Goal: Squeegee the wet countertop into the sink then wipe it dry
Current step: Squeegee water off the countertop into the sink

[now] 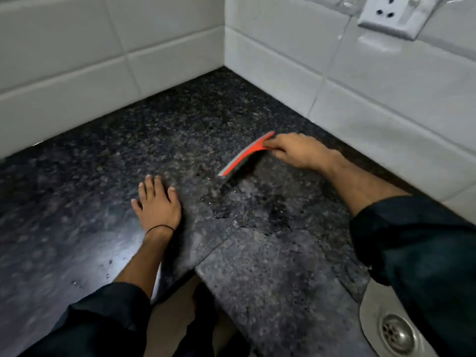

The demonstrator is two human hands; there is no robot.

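**Head view: squeegee on wet granite corner, right hand gripping**

Head camera shows the orange squeegee lying blade-down on the dark speckled countertop, set diagonally near the inner corner where the two tiled walls meet. Its blade edge contacts the stone; the near end sits at the margin of a wet patch with visible droplets and an irregular outline.

Right hand is clamped around the squeegee's handle end, fingers curled together over it, knuckles uppermost. The handle itself is mostly hidden by the hand.

Left hand rests flat on the countertop, palm down, fingers slightly apart, holding nothing. A thin black band circles that wrist. It lies left of the wet patch, apart from the squeegee.

Both forearms emerge from dark sleeves.

Sink, metal, occupies the lower right, with its round drain visible. White wall tiles back the countertop; a white socket plate is mounted upper right.
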